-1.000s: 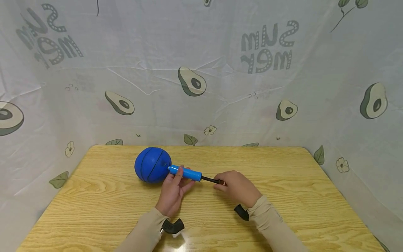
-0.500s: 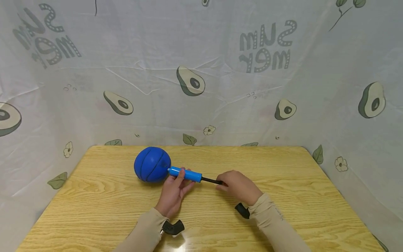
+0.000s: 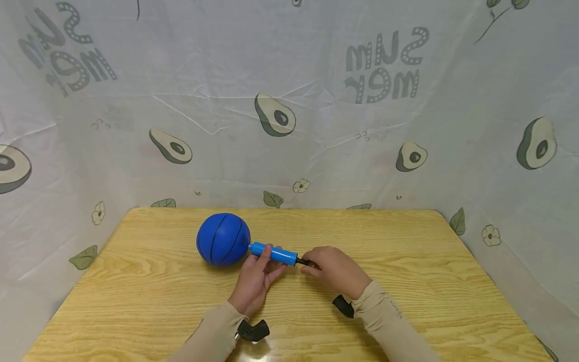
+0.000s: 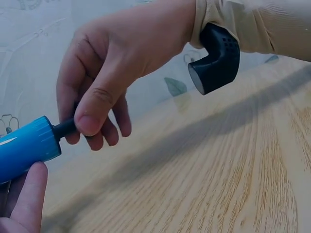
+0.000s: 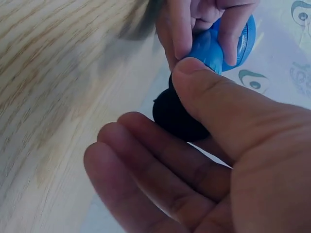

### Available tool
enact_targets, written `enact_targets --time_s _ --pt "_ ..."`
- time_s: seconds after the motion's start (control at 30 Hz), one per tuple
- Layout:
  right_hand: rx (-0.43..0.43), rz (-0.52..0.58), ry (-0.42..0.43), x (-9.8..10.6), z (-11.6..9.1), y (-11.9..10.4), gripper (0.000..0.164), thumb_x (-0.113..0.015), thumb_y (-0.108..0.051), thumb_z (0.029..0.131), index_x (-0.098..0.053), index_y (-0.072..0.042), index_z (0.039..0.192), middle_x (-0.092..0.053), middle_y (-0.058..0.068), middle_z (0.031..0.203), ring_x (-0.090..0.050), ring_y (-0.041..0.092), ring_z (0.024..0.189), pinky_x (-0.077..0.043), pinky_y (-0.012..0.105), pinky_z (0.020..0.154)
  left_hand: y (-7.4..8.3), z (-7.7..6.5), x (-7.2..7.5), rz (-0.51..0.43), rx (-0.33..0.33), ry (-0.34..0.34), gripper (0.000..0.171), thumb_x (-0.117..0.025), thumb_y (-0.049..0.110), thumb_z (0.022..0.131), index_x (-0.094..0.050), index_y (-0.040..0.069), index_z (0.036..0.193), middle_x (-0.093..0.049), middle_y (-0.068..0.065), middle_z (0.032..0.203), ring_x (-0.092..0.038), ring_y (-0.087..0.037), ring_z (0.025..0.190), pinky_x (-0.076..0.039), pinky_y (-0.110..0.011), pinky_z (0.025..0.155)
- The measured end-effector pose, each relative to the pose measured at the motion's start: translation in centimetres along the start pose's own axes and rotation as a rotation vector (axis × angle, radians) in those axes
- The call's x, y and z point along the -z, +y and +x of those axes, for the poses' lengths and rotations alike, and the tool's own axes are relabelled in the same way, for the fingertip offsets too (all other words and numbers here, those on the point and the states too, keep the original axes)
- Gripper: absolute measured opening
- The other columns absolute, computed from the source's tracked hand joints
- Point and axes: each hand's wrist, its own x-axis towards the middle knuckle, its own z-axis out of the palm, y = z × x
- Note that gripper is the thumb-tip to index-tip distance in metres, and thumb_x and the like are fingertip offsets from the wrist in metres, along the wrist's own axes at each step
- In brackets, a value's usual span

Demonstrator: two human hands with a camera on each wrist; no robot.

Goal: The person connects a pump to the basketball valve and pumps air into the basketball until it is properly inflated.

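A blue ball (image 3: 223, 239) with black seam lines sits on the wooden table, left of both hands. The nozzle end of a light blue hand pump (image 3: 274, 253) meets the ball's right side. My left hand (image 3: 253, 284) grips the pump's barrel, thumb on top and fingers beneath. At the other end, my right hand (image 3: 336, 269) pinches the black handle (image 5: 177, 116) between thumb and fingers. Only a short stretch of black rod (image 4: 65, 128) shows between barrel and right fingers in the left wrist view. The needle tip is hidden at the ball.
The wooden table (image 3: 429, 251) reaches back to a pale curtain (image 3: 217, 166) printed with avocados and leaves, which also hangs at both sides. Black curved devices (image 3: 253, 331) are worn at both wrists, under beige sleeves.
My right hand has moved left, and the rod has slid into the barrel, leaving less of it showing. The ball, pump and left hand have shifted slightly right.
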Motion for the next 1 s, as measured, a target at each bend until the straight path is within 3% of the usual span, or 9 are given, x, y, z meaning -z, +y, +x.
enact_targets --time_s 0.27,0.5,0.77,1.0 --pt "-0.064 -0.035 -0.022 0.9 -0.6 1.0 0.006 -0.076 -0.019 0.096 -0.076 -0.013 0.095 -0.064 -0.011 0.076 -0.051 0.001 0.064 -0.047 0.022 0.059 0.3 0.6 0.5 -0.041 -0.016 0.031 0.057 -0.043 0.032 0.113 -0.027 -0.008 0.150 -0.037 -0.027 0.153 -0.060 -0.019 0.122 -0.051 -0.045 0.110" --pt "-0.114 -0.042 -0.034 1.3 -1.0 1.8 0.006 -0.076 -0.018 0.097 -0.077 -0.013 0.095 -0.064 -0.010 0.076 -0.050 0.002 0.061 -0.046 0.023 0.058 0.4 0.8 1.1 -0.057 -0.037 0.026 0.055 -0.042 0.030 0.114 -0.025 -0.006 0.153 -0.031 -0.029 0.157 -0.058 -0.021 0.126 -0.049 -0.045 0.112" --pt "-0.044 -0.077 -0.044 0.8 -0.6 1.6 0.011 -0.076 -0.021 0.097 -0.074 -0.015 0.088 -0.059 -0.012 0.071 -0.047 0.001 0.060 -0.044 0.021 0.056 0.3 0.6 0.8 -0.047 -0.005 0.038 0.058 -0.046 0.032 0.113 -0.026 -0.005 0.153 -0.039 -0.025 0.152 -0.061 -0.018 0.121 -0.050 -0.042 0.111" --pt "0.024 -0.059 0.003 -0.4 0.2 0.8 0.012 -0.076 -0.023 0.096 -0.071 -0.015 0.088 -0.056 -0.013 0.072 -0.047 0.000 0.063 -0.044 0.019 0.057 0.0 0.2 0.4 -0.023 0.036 -0.036 0.065 -0.047 0.035 0.112 -0.021 -0.006 0.155 -0.040 -0.022 0.152 -0.058 -0.017 0.125 -0.048 -0.040 0.113"
